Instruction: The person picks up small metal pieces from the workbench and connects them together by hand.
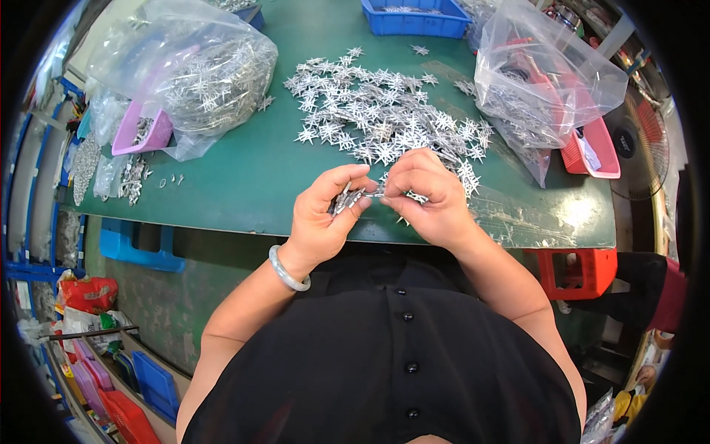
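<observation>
A wide pile of silver, star-shaped metal pieces (370,111) lies on the green table (244,177) just beyond my hands. My left hand (316,220) is curled around several small silver metal pieces (346,200), which stick out between thumb and fingers. Close against it, my right hand (436,198) pinches with thumb and forefinger at the end of a small silver piece (374,193) reaching across from the left hand. Its exact shape is too small to make out. A few star pieces show under and beside my right hand.
Clear plastic bags of silver pieces stand at left (222,81) and right (510,103). Near them are a pink-purple scoop (159,133) and a red-pink basket (603,144). A blue tray (414,24) sits at the back. A fan (640,144) and red stool (592,274) are at right.
</observation>
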Motion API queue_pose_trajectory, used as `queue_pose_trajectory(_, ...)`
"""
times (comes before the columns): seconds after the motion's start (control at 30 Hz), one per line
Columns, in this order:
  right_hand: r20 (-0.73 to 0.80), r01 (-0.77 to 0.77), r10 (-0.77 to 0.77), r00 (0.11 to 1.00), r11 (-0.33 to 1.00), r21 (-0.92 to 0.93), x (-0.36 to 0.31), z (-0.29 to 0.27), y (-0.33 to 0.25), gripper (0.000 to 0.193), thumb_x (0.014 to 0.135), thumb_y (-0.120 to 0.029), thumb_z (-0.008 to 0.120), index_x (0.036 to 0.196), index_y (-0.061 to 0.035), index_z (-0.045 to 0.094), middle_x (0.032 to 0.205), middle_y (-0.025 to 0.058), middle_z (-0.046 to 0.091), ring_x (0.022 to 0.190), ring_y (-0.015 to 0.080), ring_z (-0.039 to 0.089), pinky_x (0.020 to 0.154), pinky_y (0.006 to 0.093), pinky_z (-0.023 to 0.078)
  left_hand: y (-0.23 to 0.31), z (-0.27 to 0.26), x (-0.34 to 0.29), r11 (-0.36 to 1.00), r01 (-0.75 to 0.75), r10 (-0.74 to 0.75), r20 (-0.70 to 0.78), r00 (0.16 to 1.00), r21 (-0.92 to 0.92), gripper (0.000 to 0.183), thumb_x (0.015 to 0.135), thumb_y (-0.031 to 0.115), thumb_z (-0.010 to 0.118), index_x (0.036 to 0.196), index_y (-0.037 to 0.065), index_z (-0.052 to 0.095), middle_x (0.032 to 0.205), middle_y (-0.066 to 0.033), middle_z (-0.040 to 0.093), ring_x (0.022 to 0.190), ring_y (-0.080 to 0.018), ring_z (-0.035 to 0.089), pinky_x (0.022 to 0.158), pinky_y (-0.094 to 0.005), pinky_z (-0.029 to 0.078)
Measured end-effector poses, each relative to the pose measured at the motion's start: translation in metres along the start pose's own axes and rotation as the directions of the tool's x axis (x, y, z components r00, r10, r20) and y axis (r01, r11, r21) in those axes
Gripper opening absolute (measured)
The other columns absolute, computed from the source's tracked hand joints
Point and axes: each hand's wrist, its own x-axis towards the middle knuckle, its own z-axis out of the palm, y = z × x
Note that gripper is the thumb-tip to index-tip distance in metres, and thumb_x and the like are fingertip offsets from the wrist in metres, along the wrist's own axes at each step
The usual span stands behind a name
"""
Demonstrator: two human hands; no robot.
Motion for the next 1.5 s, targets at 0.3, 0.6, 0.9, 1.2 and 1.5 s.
queue_pose_trajectory(0.3,-0.014,0.1,-0.101,0.995,0.992,-0.074,-0.001,0.001,-0.002,0.019,0.06,0.001,0.07,0.071,-0.0068,0.057,0.076,0.0024,0.055,0.076,0.0217,0.052,0.068,0.0327,0.041,-0.002,0.0,-0.001,0.999,-0.051,0.051,0.011,0.999,0.012,0.038,0.08,-0.004,0.058,0.116,0.004,0.048,0.092,-0.0065,0.061,0.071,-0.0055,0.054,0.057,-0.0176,0.045)
queue_pose_trajectory(0.6,0.015,0.009,-0.01,1.0,1.0,0.018,-0.002,0.0,-0.007,0.019,0.063,0.0,0.07,0.078,-0.0063,0.061,0.08,0.0048,0.056,0.079,0.0213,0.052,0.069,0.0311,0.042,-0.002,0.0,-0.002,0.84,0.274,-0.298,0.024,0.954,-0.469,0.036,0.082,-0.001,0.057,0.116,0.004,0.046,0.089,-0.0054,0.058,0.065,-0.0086,0.054,0.05,-0.0198,0.047)
queue_pose_trajectory(0.9,-0.026,-0.05,0.046,0.999,0.987,-0.151,-0.008,-0.02,0.002,0.016,0.07,-0.001,0.062,0.086,-0.005,0.06,0.085,0.0069,0.058,0.081,0.0249,0.053,0.071,0.0333,0.042,-0.011,-0.005,0.001,0.577,0.363,-0.454,0.082,0.887,-0.732,0.035,0.083,0.004,0.057,0.116,0.007,0.045,0.091,-0.0038,0.056,0.078,-0.0138,0.056,0.05,-0.0224,0.047)
queue_pose_trajectory(1.2,0.41,0.123,0.153,0.899,0.811,-0.573,-0.02,-0.03,-0.007,0.033,0.07,-0.008,0.059,0.103,-0.0103,0.061,0.123,0.0144,0.044,0.118,0.0337,0.035,0.095,0.0474,0.028,-0.016,-0.007,0.001,0.162,0.368,-0.446,0.265,0.855,-0.915,0.027,0.089,0.011,0.047,0.116,0.011,0.045,0.097,-0.0073,0.054,0.095,-0.0257,0.057,0.073,-0.0371,0.055)
queue_pose_trajectory(1.5,0.456,0.135,0.101,0.884,0.879,-0.457,-0.008,-0.033,-0.003,0.019,0.065,-0.009,0.065,0.082,-0.0071,0.057,0.103,0.0089,0.054,0.108,0.028,0.043,0.091,0.045,0.031,-0.018,-0.009,0.0,0.028,0.415,-0.45,0.359,0.818,-0.909,0.038,0.087,0.025,0.05,0.12,0.008,0.043,0.103,-0.0127,0.05,0.075,-0.0187,0.05,0.057,-0.025,0.043)
